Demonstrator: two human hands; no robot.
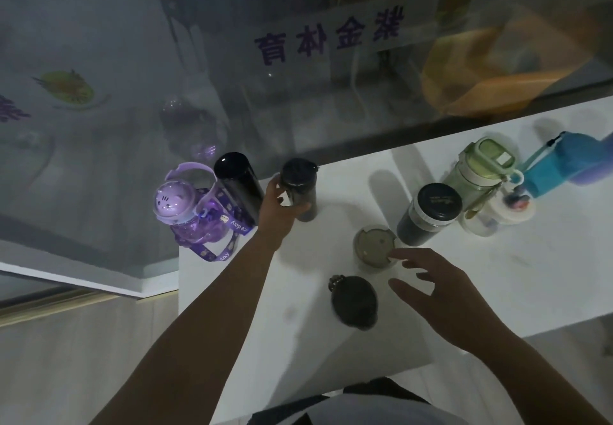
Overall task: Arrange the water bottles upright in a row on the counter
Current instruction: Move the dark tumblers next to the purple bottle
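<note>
So the left hand (282, 204) is wrapped around a dark upright bottle (298, 189) at the bench's (497, 292) far left, while the right hand (431, 292) hovers spread, empty, near a grey-lidded cup (373, 247).

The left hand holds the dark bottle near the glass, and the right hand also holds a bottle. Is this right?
Not quite. In the head view the left hand does grip the dark bottle, but the right hand is open and holds nothing; it hovers by the round-lidded cup.
</note>
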